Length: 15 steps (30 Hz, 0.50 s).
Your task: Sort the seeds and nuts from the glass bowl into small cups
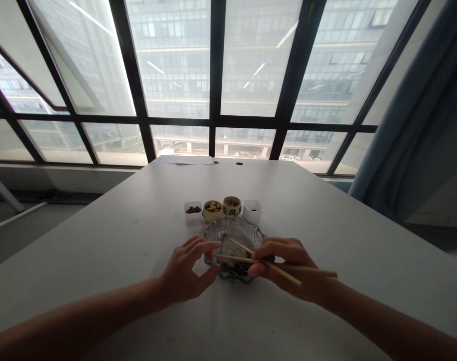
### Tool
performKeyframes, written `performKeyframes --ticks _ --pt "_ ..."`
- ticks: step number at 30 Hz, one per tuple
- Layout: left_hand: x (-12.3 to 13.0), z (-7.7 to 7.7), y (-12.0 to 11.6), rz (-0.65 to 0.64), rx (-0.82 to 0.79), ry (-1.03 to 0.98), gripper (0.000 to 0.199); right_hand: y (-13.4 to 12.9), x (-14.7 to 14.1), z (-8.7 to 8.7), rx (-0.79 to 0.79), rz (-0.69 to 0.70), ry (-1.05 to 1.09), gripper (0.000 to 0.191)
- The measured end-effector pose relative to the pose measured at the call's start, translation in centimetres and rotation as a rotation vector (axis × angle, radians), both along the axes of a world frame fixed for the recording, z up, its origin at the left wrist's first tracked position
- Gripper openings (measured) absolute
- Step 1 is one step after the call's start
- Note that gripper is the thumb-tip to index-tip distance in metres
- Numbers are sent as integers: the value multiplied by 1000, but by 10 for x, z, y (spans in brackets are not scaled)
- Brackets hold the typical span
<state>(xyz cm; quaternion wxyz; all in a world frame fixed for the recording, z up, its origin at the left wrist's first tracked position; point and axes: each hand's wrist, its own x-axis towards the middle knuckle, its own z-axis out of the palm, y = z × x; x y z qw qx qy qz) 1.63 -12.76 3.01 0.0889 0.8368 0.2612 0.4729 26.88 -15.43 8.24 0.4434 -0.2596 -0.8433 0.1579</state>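
Observation:
A pair of wooden chopsticks is held in my right hand, their tips apart over a scalloped glass bowl. Dark pieces lie in the near part of the bowl. My left hand is at the bowl's left edge, thumb and fingers apart with nothing between them. Behind the bowl stand a clear cup with dark pieces, a round cup of nuts, a round cup with a dark character on it and a white cup with a few small dark bits.
The white table stretches toward tall windows. Papers and two small dark round spots lie at its far edge. A blue curtain hangs at the right, and a metal leg shows at the left.

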Motion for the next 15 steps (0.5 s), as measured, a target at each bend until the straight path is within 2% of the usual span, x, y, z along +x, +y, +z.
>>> performKeyframes --ticks 3,6,9,12,15 --pt "0 -1 1 -34 22 60 39 -5 -3 1 13 44 -37 24" --pt "-2 -5 7 -14 -17 55 28 1 2 1 3 -110 -27 32" --pt "-4 -7 14 70 -103 30 21 14 11 -3 -108 -288 65 41" --pt "-4 -9 21 198 -240 -10 31 28 18 -7 -274 -333 139 42" --pt "-4 -10 27 234 -450 -27 47 34 21 -9 -337 -324 91 43"
